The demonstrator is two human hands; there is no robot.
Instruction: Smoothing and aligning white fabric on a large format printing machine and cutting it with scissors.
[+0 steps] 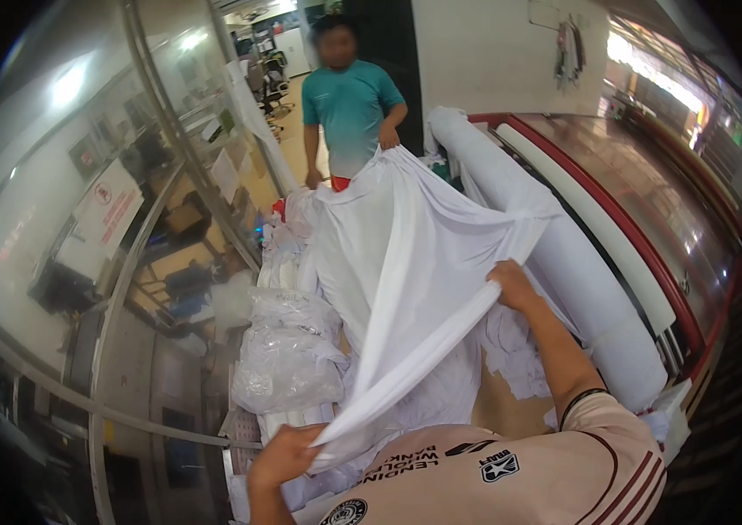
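Observation:
A large sheet of white fabric (pixel 403 256) hangs stretched in folds before me. My left hand (pixel 287 447) grips its near corner at the lower left. At the right, my right hand (pixel 512 283) holds the same near edge, so the edge runs taut between my hands. Across from me stands a person in a teal shirt (pixel 351 111), whose raised hand (pixel 388 134) holds the far edge of the fabric. That person's other hand (pixel 313 177) is low beside the fabric's far left corner. Part of the cloth's right side lies against a thick white fabric roll (pixel 581 282).
Plastic-wrapped bundles (pixel 289 367) and stacked white cloth line the left. Beyond them runs a glass partition (pixel 147 249) with metal frames. A long machine with a red frame (pixel 633 262) stands at the right. Loose white cloth (pixel 518 361) lies near the tan floor (pixel 509 410).

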